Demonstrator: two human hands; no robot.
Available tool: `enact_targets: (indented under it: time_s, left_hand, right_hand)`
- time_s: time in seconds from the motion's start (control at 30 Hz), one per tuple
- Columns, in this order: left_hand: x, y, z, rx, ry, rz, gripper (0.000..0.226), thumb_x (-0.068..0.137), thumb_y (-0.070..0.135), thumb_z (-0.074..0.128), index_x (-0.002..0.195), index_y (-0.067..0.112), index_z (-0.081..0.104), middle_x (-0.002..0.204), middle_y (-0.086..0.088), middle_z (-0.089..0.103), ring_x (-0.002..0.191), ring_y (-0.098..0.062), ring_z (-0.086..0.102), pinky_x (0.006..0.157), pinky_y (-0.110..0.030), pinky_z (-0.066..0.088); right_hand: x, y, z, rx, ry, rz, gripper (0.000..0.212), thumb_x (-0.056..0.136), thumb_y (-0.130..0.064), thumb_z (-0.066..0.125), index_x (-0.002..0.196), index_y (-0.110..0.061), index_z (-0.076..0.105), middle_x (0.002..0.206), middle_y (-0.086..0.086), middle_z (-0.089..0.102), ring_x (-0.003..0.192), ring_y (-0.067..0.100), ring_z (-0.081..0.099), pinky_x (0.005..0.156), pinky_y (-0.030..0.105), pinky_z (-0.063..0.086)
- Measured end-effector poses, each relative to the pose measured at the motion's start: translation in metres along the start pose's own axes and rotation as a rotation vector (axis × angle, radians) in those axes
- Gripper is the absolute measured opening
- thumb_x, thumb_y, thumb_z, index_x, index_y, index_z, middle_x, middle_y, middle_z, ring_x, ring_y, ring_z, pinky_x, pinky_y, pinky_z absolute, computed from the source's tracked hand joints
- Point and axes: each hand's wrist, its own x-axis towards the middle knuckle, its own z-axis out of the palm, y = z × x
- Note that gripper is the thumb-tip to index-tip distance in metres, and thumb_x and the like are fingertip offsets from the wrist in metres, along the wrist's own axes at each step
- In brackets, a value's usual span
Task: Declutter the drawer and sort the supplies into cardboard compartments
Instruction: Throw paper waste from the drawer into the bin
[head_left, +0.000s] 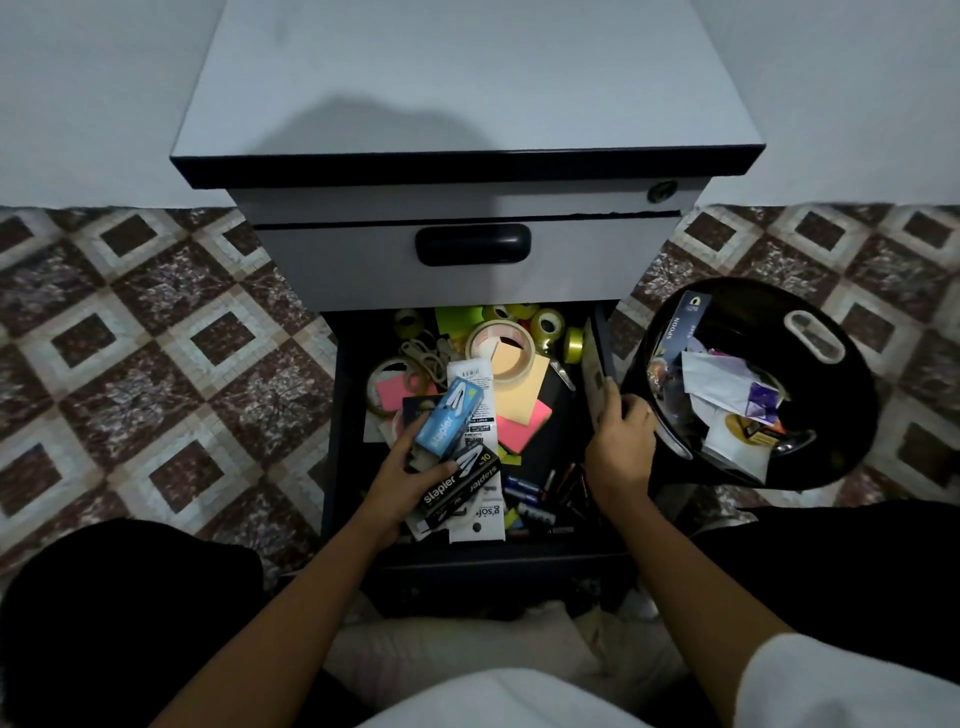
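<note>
Currently, 2 boxes are clasped together by the curled left hand at 7 o'clock in the drawer: a blue stapler box and a black stapler box below it. At 3 o'clock, a flat card is pinched by the right hand against the drawer wall, beside the black bin. The boxes are best squeezed firmly and lifted together so neither slips, and the card drawn straight up.

Matt, smooth grey laminate cabinet; glossy black plastic bin; printed cardboard stapler boxes; shiny translucent tape rolls; matt paper sticky notes; speckled, stone-patterned floor tiles.
</note>
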Motion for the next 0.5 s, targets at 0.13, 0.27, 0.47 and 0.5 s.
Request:
enact_targets:
  time_s: [0.13, 0.27, 0.47, 0.5]
  left_hand:
    - [-0.002, 0.009, 0.004, 0.005, -0.021, 0.052, 0.066, 0.083, -0.011, 0.06, 0.133, 0.027, 0.04, 0.111, 0.015, 0.055, 0.085, 0.013, 0.061, 0.072, -0.008, 0.05]
    - [-0.005, 0.018, 0.01, 0.042, -0.06, 0.109, 0.068, 0.082, -0.006, 0.064, 0.132, 0.032, 0.04, 0.118, 0.024, 0.049, 0.103, 0.008, 0.053, 0.08, -0.008, 0.048]
    - [-0.012, 0.033, 0.031, 0.025, -0.123, 0.138, 0.064, 0.084, -0.005, 0.062, 0.13, 0.035, 0.041, 0.118, 0.016, 0.057, 0.1, 0.007, 0.06, 0.084, -0.012, 0.049]
    - [-0.012, 0.034, 0.037, 0.019, -0.13, 0.141, 0.064, 0.084, -0.006, 0.061, 0.131, 0.033, 0.041, 0.116, 0.017, 0.057, 0.095, 0.01, 0.062, 0.081, -0.011, 0.05]
  right_hand:
    - [-0.008, 0.002, -0.021, 0.196, 0.013, 0.058, 0.053, 0.091, 0.005, 0.037, 0.143, -0.004, 0.031, 0.133, 0.022, 0.046, 0.115, 0.039, 0.047, 0.09, 0.043, 0.043]
    - [-0.016, -0.004, -0.05, 0.397, 0.081, 0.181, 0.031, 0.096, -0.008, 0.041, 0.126, -0.005, 0.05, 0.111, 0.021, 0.062, 0.099, 0.038, 0.058, 0.078, 0.038, 0.044]
    - [-0.024, 0.0, -0.073, 0.801, 0.065, 0.404, 0.022, 0.094, -0.006, 0.044, 0.114, -0.004, 0.053, 0.096, 0.008, 0.056, 0.085, 0.024, 0.054, 0.069, 0.028, 0.038]
    - [-0.024, 0.005, -0.074, 0.877, 0.071, 0.431, 0.022, 0.094, -0.005, 0.045, 0.115, -0.003, 0.053, 0.099, 0.008, 0.057, 0.086, 0.022, 0.054, 0.068, 0.027, 0.039]
